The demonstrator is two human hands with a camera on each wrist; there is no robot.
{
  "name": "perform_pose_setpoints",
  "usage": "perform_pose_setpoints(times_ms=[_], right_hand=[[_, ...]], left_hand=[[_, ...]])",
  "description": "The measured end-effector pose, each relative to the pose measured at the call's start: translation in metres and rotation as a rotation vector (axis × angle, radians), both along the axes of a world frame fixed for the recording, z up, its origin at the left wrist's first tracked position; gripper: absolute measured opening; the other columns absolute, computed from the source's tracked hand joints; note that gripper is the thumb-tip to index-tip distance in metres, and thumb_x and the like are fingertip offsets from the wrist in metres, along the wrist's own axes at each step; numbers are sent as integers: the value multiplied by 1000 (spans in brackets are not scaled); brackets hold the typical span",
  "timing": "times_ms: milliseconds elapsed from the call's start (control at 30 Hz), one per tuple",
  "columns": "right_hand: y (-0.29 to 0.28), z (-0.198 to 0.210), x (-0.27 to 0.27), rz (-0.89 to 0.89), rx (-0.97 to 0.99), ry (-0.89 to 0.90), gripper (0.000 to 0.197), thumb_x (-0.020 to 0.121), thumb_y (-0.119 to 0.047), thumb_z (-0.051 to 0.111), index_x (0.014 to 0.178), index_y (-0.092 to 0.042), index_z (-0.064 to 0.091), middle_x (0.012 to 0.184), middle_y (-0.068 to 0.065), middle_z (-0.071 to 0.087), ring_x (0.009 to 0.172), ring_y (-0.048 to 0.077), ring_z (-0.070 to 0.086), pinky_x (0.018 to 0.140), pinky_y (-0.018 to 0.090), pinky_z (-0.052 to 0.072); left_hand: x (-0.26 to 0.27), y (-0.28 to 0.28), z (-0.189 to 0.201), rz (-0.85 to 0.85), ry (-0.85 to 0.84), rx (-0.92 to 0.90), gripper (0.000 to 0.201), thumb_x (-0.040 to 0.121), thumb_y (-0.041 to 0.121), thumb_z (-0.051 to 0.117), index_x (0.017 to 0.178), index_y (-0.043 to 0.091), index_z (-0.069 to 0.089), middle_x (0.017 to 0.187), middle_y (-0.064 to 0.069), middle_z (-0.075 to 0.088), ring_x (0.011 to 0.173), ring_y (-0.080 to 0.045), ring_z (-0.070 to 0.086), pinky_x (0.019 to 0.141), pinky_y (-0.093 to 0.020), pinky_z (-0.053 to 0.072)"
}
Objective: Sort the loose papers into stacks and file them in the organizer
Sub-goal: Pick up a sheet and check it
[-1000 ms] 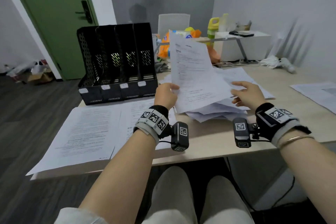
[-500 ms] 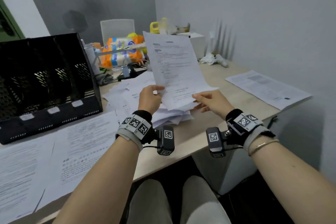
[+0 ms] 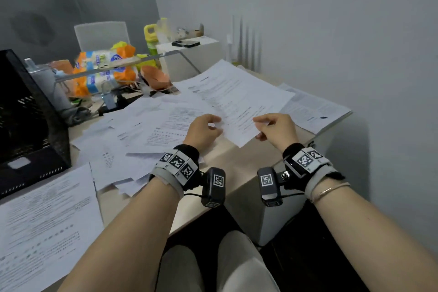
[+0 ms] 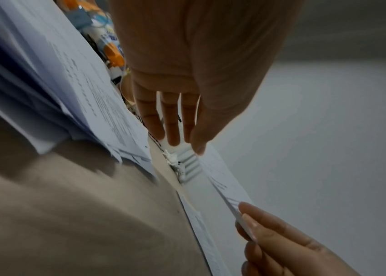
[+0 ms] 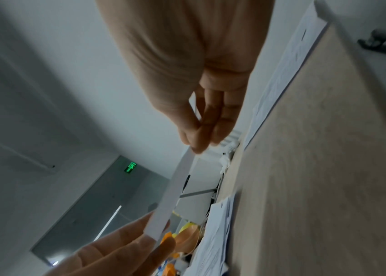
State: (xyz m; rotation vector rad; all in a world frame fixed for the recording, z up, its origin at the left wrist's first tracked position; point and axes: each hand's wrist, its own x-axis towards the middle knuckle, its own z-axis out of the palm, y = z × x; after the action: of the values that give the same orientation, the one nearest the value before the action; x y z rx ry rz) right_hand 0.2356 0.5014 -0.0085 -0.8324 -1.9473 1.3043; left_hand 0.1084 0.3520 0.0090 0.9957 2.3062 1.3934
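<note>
- The organizer (image 3: 28, 125) stands at the far left of the desk (image 3: 239, 163), well apart from both hands; loose papers (image 3: 132, 140) lie fanned between it and the hands.
- The left hand (image 3: 201, 131) pinches the near left edge of the held sheet (image 3: 239, 99), thumb on top, the other fingers curled beneath.
- That sheet is light and floppy, I judge, so a grip at two edges should keep it flat; one-handed it would likely sag.
- The right hand (image 3: 276, 129) pinches the near right edge between thumb and fingertips.
- A sorted stack (image 3: 315, 108) lies just beyond, at the desk's right end.
</note>
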Motion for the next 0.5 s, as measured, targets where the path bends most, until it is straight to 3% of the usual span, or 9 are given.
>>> perform_pose_setpoints(times_ms=[67,233,333,500], right_hand=[[14,-3,8,-56,4,-8,13,86,-5,64,90,-13,73,73,4,67,47,4,61,59,26,56],[52,-11,29,-156,6,-32,12,86,-4,63,90,-12,72,69,0,65,53,10,63,54,22,51],[71,-16,38,-188,0,-61,13,87,-3,61,93,-8,71,71,0,64,53,10,63,48,15,48],[82,-27,47,-194,-9,-122,12,88,-2,60,94,-5,70,63,2,61,48,7,61,45,13,48]], left_hand=[[6,13,-2,-43,-13,-21,38,88,14,63,125,11,55,124,-4,57,100,-16,58,76,-29,50],[14,43,-7,-130,47,-171,51,90,22,59,137,15,41,141,-5,44,127,-22,44,99,-31,39],[18,55,-11,-185,83,-282,52,90,30,57,138,19,40,144,-2,40,131,-22,41,103,-32,36],[26,66,-18,-243,151,-377,48,91,30,57,135,16,46,140,-2,45,129,-17,42,94,-21,30]])
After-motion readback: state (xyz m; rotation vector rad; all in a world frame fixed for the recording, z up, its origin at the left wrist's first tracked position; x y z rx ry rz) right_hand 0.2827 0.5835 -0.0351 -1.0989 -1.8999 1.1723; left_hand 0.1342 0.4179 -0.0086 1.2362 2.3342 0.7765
